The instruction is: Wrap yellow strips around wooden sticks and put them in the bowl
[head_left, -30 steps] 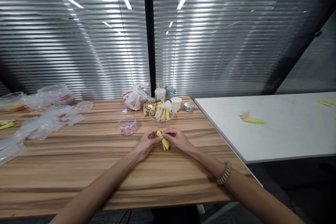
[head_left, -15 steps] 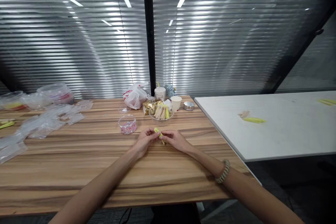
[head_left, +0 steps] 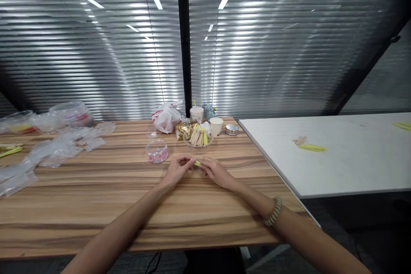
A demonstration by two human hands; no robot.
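Observation:
My left hand (head_left: 177, 169) is closed, its thumb and fingers pinching a small yellow strip bundle (head_left: 197, 163) above the wooden table. From the other side my right hand (head_left: 218, 173) also has its fingertips on the bundle. Most of the bundle is hidden by the fingers, so its exact kind is unclear. Just beyond the hands, a clear bowl (head_left: 198, 149) holds several beige and yellow folded strips (head_left: 199, 137). To the left of it, a round clear tub (head_left: 157, 151) contains small pink pieces, too fine to make out.
Behind the bowl are a gold foil packet (head_left: 186, 129), a white plastic bag (head_left: 167, 118), paper cups (head_left: 216, 126) and a round metal tin (head_left: 231, 130). Clear plastic bags (head_left: 54, 152) lie at left. Yellow strips (head_left: 313, 147) rest on the adjoining white table (head_left: 346, 171).
The yellow bundle has turned between my fingers and its lower end, seen earlier, is now hidden. My hands remain close together in about the same place. The view has shifted slightly.

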